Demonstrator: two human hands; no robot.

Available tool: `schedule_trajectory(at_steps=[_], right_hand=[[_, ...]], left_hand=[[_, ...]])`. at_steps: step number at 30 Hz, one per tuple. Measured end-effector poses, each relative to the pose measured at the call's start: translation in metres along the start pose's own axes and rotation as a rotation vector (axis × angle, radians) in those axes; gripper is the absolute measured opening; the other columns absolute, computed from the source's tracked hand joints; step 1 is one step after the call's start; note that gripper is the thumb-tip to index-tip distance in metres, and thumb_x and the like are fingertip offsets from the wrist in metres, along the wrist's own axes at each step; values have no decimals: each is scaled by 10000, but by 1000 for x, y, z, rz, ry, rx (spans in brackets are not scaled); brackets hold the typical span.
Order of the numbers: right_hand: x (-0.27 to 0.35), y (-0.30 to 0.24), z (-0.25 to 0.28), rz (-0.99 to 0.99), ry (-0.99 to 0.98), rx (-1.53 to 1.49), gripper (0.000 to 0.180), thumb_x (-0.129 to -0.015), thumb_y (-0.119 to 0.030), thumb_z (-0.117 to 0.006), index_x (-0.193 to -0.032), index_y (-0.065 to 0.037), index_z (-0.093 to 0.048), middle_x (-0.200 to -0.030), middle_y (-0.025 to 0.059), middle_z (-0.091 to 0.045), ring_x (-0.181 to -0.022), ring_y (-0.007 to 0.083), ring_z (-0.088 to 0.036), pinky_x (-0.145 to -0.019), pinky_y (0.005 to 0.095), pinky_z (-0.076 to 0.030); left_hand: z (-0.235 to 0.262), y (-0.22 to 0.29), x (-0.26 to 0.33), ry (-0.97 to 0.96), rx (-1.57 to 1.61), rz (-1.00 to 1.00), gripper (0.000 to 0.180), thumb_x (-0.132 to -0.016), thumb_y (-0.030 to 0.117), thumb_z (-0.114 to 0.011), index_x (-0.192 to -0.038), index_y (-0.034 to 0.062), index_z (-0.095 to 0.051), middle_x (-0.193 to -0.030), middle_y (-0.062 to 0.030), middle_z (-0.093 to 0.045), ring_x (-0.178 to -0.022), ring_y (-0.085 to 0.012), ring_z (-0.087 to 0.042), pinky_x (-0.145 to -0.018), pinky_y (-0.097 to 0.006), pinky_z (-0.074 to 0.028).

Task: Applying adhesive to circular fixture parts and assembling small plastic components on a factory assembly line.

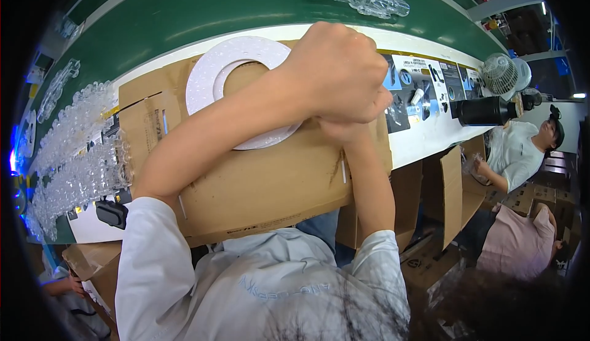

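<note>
On cardbd, white ring nr L hand.

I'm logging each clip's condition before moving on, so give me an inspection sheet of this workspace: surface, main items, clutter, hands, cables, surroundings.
Surface: green surface at the far side, white strip nearer the person.
Main items: white ring lying on brown cardboard.
Clutter: heap of clear plastic pieces at left; printed cards, black cylinder and fan at right.
Left hand: curled, arm crossing above the ring; whether it holds anything is hidden.
Right hand: mostly hidden behind the left.
Cables: nothing seen.
Surroundings: two people at right, one in a white shirt, one in a pink top.
</note>
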State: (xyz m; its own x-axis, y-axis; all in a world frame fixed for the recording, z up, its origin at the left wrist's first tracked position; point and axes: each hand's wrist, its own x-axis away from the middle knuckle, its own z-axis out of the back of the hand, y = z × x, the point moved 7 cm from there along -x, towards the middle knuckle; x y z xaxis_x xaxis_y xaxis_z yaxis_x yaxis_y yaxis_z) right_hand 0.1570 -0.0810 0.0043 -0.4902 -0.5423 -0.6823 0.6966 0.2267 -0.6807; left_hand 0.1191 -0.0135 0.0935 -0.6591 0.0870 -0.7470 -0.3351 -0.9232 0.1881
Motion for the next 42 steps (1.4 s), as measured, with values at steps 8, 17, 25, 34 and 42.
schedule_trajectory(at_steps=[8, 17, 25, 34, 42], right_hand=[[-2, -3, -1, -5, 38, -85, 308, -622, -101, -776, -885, -18, -639, -879, 54, -660, -793, 164, -642, -666, 299, -498], [4, -1, 7, 80, 7, 71, 370, -616, -108, -789, -937, -12, -632, -897, 51, -655, -789, 164, -634, -678, 289, -503], [18, 13, -8, -19, -71, 31, 505, -625, -122, -783, -1105, -85, -629, -1148, 40, -617, -1054, 193, -592, -868, 350, -481], [33, 5, -31, -217, -374, -74, 603, -712, -127, -742, -1290, -142, -572, -1360, 55, -528, -1269, 238, -478, -1044, 397, -393], [37, 12, -33, -224, -386, -82, 619, -736, -141, -731, -1326, -147, -543, -1394, 55, -501, -1298, 231, -454, -1057, 396, -382]], left_hand=[[1, 0, 0, 31, -2, -27, 195, -546, 214, -608, -476, 43, -546, -494, -80, -503, -444, -254, -527, -394, -356, -423], [2, 3, -1, 57, 25, -34, 189, -546, 206, -591, -465, 48, -526, -494, -77, -498, -447, -250, -528, -399, -349, -426], [4, 6, -1, -31, 19, -2, 258, -607, 264, -630, -506, 27, -610, -524, -123, -563, -471, -283, -570, -435, -389, -452], [2, -1, 11, -285, -12, 101, 309, -661, 305, -624, -520, 31, -629, -496, -152, -572, -444, -303, -579, -431, -397, -460], [-1, -5, 16, -301, -1, 117, 315, -674, 310, -626, -538, 26, -641, -514, -159, -587, -465, -308, -598, -450, -408, -478]])
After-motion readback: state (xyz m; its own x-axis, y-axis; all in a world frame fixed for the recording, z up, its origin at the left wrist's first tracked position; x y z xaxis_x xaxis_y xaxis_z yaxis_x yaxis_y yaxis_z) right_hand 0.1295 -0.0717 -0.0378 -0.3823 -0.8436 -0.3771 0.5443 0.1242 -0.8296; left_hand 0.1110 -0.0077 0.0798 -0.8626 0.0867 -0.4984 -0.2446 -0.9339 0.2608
